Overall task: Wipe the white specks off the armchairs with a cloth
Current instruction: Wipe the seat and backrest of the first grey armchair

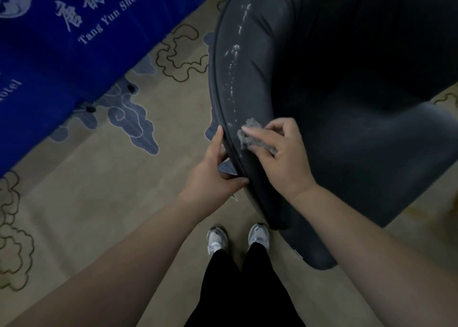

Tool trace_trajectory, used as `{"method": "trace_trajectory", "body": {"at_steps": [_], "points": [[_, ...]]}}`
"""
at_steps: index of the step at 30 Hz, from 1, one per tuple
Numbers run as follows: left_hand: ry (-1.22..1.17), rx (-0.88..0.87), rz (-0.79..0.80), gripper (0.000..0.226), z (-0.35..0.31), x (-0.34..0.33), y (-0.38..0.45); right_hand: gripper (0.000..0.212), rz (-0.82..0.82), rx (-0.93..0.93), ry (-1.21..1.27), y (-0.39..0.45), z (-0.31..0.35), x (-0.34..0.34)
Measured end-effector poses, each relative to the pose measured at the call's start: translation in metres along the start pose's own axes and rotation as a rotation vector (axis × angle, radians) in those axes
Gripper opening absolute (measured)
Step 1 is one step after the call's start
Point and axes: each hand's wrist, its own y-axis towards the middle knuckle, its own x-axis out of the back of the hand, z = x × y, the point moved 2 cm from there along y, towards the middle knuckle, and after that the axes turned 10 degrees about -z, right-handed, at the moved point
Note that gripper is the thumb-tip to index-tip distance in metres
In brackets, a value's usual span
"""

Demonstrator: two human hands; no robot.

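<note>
- Right hand [280, 153] presses a grey cloth [250, 134] flat against the inner face of the armchair's backrest, fingers mostly straight and spread over it, forefinger pointing toward the rim
- Cloth is bunched and fuzzy, showing above and below the fingers, and sits just inside the piped edge at the near end of the backrest
- Left hand [218, 170] grips the armchair's rim from the outside, thumb lying along the piping and fingers curled round the outer edge, just beside the right hand with the rim between them
- Armchair [347, 103] is dark grey with a curved, tufted backrest and a rounded seat cushion; it stands on the floor to the right of the person
- White specks [234, 51] run in a broken trail along the backrest just inside the rim, from right by the cloth up to the far top of the curve, thickest around the middle
- Both forearms are bare and reach in from the bottom corners
- Below the hands, two white sneakers [259, 236] and black trousers, with the toes near the chair's base
- Carpet [99, 190] is beige with blue and outlined cloud patterns
- Blue banner [62, 41] with white characters and the words "Tang Yun" hangs at the upper left, well apart from the armchair
</note>
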Motion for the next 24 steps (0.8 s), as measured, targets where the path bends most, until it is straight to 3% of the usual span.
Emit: {"method": "trace_trajectory", "body": {"at_steps": [4,11,17,24], "points": [[-0.001,0.006,0.007,0.116,-0.001,0.002,0.002,0.040,0.000,0.011,0.011,-0.032,-0.003,0.013],[-0.018,0.000,0.017,0.117,-0.001,0.003,0.003,0.034,0.075,0.101,-0.044,0.009,0.010,-0.003],[0.022,-0.038,-0.004,0.115,-0.004,0.003,0.001,0.029,0.184,0.161,-0.007,-0.021,0.006,0.014],[0.026,0.005,0.003,0.117,-0.004,0.000,0.001,0.026,0.147,0.128,-0.041,0.041,0.011,-0.011]]}}
